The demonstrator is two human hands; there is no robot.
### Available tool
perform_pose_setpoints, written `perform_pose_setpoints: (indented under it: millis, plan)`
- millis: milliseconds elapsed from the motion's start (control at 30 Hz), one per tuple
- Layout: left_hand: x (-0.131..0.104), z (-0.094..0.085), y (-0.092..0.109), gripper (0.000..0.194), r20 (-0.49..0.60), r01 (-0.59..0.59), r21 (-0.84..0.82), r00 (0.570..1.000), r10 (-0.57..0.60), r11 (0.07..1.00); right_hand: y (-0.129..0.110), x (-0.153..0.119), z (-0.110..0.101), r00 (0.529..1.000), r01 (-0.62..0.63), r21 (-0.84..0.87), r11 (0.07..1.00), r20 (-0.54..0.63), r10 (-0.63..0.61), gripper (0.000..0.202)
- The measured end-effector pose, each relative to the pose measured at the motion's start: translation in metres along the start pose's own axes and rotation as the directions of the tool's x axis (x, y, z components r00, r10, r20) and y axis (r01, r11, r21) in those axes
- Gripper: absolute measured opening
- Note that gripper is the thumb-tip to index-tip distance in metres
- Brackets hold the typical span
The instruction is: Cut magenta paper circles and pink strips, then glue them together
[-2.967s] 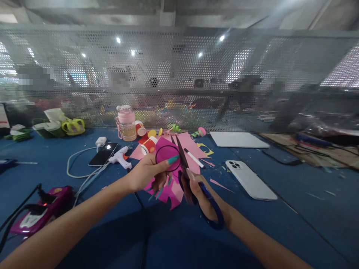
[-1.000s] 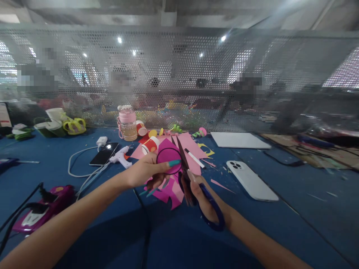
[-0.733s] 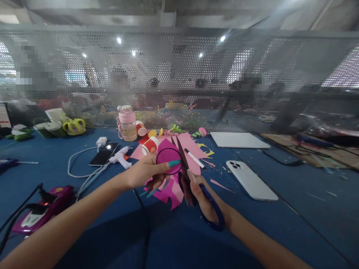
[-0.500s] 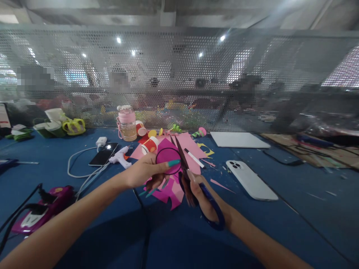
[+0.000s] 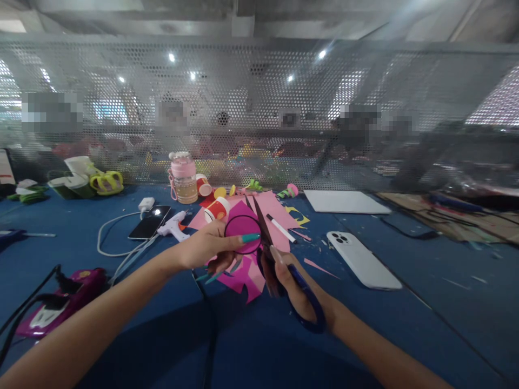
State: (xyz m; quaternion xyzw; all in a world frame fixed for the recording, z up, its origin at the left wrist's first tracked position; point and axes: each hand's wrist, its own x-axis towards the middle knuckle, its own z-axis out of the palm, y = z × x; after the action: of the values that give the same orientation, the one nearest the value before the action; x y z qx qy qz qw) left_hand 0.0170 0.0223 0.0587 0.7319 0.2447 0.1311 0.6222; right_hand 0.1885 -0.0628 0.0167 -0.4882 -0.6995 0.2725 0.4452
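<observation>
My left hand (image 5: 217, 246) pinches a magenta paper piece (image 5: 242, 226) marked with a dark circle outline, its thumb lying across the circle. In my right hand (image 5: 294, 281) are dark blue-handled scissors (image 5: 263, 224), the blades slightly parted and pointing away from me beside the paper's right edge. Under both hands lie pink paper (image 5: 279, 213) and magenta scraps (image 5: 248, 283). A white marker (image 5: 281, 228) rests on the pink paper, right of the blades.
Left of the hands are a glue gun (image 5: 174, 226), a black phone (image 5: 150, 222) with cables and a magenta power strip (image 5: 65, 302). Behind stands a pink bottle (image 5: 184, 178). On the right lie a white phone (image 5: 363, 259) and a white flat board (image 5: 346, 202).
My left hand and the magenta paper have shifted very slightly left. The scissors are still beside the paper, with little visible movement.
</observation>
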Motion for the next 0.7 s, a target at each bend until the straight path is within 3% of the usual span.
perform_pose_setpoints:
  millis: [400, 700]
  plan:
    - [-0.002, -0.008, 0.004, 0.058, 0.102, -0.038, 0.085, 0.994, 0.029, 0.996, 0.003, 0.000, -0.002, 0.998, 0.042, -0.040, 0.998, 0.056, -0.040, 0.045]
    - [-0.004, -0.013, 0.003, 0.055, 0.123, -0.026, 0.083, 0.992, 0.016, 0.996, 0.004, -0.001, -0.002, 0.993, -0.010, 0.034, 0.999, 0.120, 0.006, 0.045]
